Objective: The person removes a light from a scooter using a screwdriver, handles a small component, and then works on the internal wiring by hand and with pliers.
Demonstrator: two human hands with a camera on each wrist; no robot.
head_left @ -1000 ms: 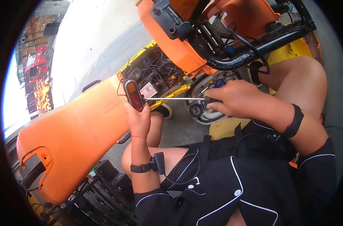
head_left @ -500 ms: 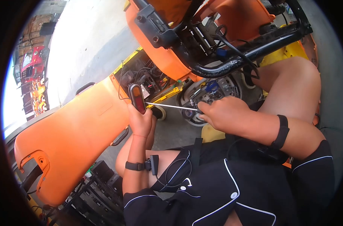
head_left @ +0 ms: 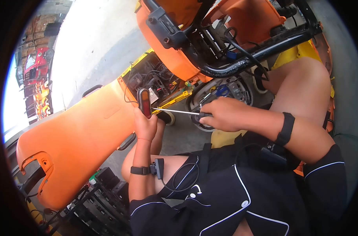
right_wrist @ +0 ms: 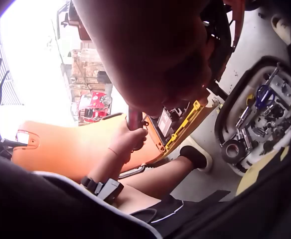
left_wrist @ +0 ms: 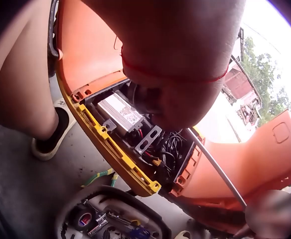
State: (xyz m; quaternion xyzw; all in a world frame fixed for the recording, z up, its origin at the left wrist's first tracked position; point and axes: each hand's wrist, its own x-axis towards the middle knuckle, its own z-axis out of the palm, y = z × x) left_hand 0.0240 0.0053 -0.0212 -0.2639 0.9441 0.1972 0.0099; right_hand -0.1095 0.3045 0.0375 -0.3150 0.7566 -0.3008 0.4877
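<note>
In the head view my left hand [head_left: 146, 125] grips the lower end of an oval tail light [head_left: 144, 103] with amber and red lenses, held upright. My right hand [head_left: 226, 114] is curled round the dark handle of a long screwdriver [head_left: 179, 111]. Its shaft runs left to the side of the light; whether the tip sits in a screw is too small to tell. In the left wrist view the shaft [left_wrist: 217, 169] crosses below my left hand [left_wrist: 170, 99]. The right wrist view shows my left hand [right_wrist: 128, 139] round the light, while my dark right hand [right_wrist: 150, 59] hides the screwdriver.
An orange body panel [head_left: 80, 137] extends to the left. Behind the light is a yellow-edged bay with wires and a silver box [head_left: 153, 94]. A tray of tools [head_left: 236, 92] lies on the floor, below a black tube frame [head_left: 242, 70]. Dark crates [head_left: 96, 208] stand lower left.
The light and my left hand have shifted right in the head view. My right hand has moved left and slightly down, and the screwdriver shaft now slants. Both grips remain the same.
</note>
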